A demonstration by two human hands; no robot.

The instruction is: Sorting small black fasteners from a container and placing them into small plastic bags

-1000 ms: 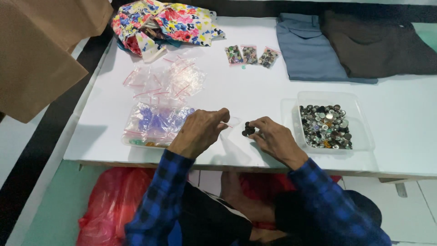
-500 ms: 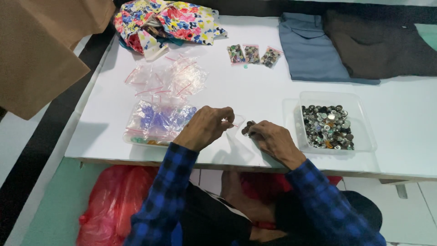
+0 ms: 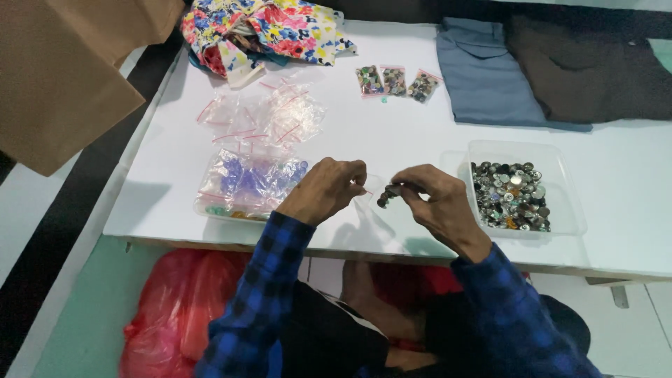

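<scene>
Right hand [image 3: 437, 206] pinches a small stack of dark buttons [image 3: 387, 196] at the fingertips, held just beside the mouth of a clear bag [image 3: 369, 192]. Left hand [image 3: 325, 189] grips the bag's top edge between thumb and fingers, keeping it up off the table [image 3: 392, 133], likely so the opening faces the buttons. Tray [image 3: 560, 210] of mixed buttons sits just right, within reach. Filled bags [image 3: 245, 183] lie left; three small packets [image 3: 393, 82] far, apart.
</scene>
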